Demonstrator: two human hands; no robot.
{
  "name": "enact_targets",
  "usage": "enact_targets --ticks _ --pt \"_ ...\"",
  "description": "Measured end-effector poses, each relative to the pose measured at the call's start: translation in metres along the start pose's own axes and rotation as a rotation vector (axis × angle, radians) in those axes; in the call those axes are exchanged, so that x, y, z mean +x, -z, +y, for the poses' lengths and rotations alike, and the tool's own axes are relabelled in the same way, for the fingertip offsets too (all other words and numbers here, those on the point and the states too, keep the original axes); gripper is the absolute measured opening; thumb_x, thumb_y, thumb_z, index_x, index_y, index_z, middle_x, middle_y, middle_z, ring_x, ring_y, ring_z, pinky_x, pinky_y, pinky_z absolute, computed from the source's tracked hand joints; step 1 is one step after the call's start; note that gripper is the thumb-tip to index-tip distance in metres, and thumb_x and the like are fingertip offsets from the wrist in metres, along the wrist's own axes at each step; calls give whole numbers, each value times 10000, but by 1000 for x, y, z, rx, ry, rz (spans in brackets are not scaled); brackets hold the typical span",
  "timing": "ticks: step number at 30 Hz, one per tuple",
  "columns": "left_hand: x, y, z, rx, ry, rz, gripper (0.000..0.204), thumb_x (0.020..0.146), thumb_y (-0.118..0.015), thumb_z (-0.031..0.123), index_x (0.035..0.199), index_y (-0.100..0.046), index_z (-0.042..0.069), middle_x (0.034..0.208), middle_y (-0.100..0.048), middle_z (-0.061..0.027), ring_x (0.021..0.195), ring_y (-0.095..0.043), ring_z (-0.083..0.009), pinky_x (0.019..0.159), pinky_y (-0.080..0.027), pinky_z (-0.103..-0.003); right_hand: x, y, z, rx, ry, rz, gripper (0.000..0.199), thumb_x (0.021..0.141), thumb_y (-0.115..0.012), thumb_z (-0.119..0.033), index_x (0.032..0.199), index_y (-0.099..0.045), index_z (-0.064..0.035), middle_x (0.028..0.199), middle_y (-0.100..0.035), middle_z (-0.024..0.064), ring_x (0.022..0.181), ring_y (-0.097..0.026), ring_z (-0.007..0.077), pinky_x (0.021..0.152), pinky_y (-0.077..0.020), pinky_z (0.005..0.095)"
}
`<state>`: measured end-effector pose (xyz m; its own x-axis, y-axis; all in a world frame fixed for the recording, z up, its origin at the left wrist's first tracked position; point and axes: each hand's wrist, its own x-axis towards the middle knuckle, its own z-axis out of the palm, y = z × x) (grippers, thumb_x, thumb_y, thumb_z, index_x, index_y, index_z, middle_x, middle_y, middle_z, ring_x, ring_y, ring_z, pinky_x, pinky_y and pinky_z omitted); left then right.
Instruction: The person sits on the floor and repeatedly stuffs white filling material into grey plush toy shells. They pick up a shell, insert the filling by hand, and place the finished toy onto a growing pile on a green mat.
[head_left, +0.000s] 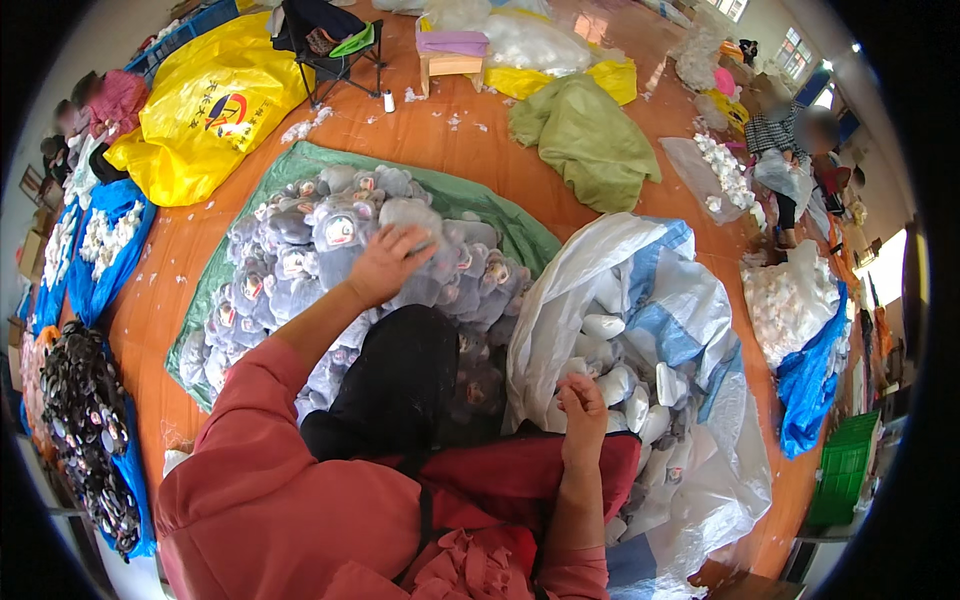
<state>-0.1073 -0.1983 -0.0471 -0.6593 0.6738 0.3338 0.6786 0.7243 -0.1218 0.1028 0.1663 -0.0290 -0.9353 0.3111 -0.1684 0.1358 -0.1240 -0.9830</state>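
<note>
A large heap of grey plush toy pieces (340, 225) with pale printed faces lies on a green sheet (500, 205) in front of me. Over its far right part my left hand (390, 264) reaches out, fingers spread and slightly blurred. A smeared grey plush piece (410, 214) is right at the fingertips; I cannot make out a grip on it. My right hand (582, 400) is raised at the near edge of a white and blue woven sack (690, 300), its fingers pinched together. Whatever is between them is too small to tell. Inside the sack lie several white and grey stuffed pieces (618, 385).
A yellow sack (215, 110) and a black folding chair (345, 65) stand far left. An olive cloth bag (590, 140) lies ahead. Dark pieces (85, 430) fill a blue sheet at left; a green crate (845, 468) is at right. Other people sit or stand at both sides.
</note>
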Motion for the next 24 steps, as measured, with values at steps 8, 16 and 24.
enact_targets --ticks 8,16,24 --pt "-26 -92 4 -127 208 -356 774 797 -702 386 1473 -382 188 1551 -259 -113 1443 -228 -392 1134 -274 -528 -1 -7 -3 26 -26 95 157 933 -604 -52 1083 -652 -46 958 -680 43 793 -591 88 709 -476 236" --pt "9 -88 -8 -346 346 -352 741 807 -706 352 1458 -397 179 1547 -250 -142 1435 -216 -410 1133 -314 -458 6 7 -11 206 223 249 121 927 -597 -2 1023 -661 -37 947 -688 38 779 -582 83 709 -466 222" --pt "33 -101 -13 -324 443 -79 648 779 -728 310 1367 -499 163 1475 -320 -182 1361 -332 -389 1060 -399 -477 -37 90 -37 82 246 666 38 921 -627 -86 948 -635 -111 932 -637 -19 798 -527 54 677 -418 222"
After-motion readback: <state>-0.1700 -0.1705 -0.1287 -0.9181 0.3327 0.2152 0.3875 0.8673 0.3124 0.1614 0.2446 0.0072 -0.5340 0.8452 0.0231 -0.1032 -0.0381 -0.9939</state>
